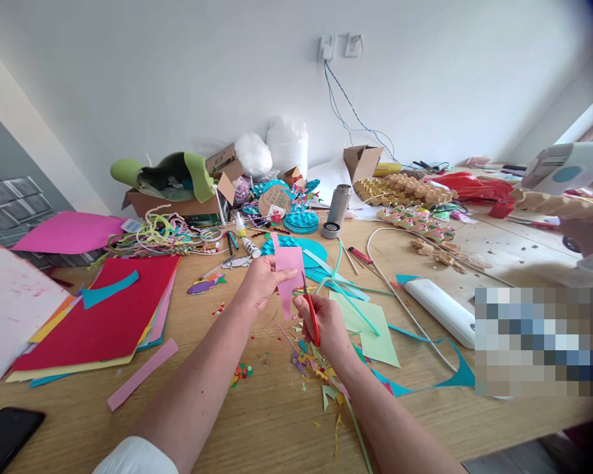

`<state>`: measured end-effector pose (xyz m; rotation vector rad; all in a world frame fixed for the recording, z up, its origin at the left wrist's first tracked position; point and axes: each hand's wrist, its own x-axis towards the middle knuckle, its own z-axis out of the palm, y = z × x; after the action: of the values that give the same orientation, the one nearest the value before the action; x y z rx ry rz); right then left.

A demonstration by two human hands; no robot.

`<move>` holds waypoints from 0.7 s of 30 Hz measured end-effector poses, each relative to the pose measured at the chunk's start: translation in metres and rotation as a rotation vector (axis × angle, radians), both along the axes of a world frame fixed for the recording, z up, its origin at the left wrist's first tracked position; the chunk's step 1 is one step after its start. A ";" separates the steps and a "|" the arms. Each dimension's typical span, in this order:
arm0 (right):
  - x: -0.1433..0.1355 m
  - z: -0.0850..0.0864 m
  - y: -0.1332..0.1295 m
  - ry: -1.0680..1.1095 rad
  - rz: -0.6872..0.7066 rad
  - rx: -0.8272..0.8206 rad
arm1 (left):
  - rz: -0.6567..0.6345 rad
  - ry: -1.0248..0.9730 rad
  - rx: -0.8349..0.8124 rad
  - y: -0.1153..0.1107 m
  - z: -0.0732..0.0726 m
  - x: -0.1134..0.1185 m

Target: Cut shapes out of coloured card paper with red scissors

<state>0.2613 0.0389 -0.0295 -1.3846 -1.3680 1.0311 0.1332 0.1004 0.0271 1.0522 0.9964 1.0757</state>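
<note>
Soft daylight from right, dark corners

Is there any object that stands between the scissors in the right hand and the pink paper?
Nothing visible does. The red scissors in the right hand have their blades close beside the pink paper.

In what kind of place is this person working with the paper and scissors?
It looks like a craft corner, perhaps in a workshop or classroom. A wooden table holds a stack of coloured paper sheets, a tangle of pastel fuzzy stems and brown moulded egg-carton strips.
</note>
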 end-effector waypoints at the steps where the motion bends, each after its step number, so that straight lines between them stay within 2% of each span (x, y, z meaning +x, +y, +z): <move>1: 0.000 0.000 0.000 -0.003 -0.001 0.001 | -0.001 -0.004 0.004 0.000 0.000 0.000; 21: 0.001 0.000 0.000 0.013 -0.005 -0.010 | -0.037 0.076 0.049 -0.003 -0.002 0.003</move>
<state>0.2627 0.0391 -0.0295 -1.3854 -1.3505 1.0432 0.1358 0.0975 0.0256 1.1545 1.0121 1.0409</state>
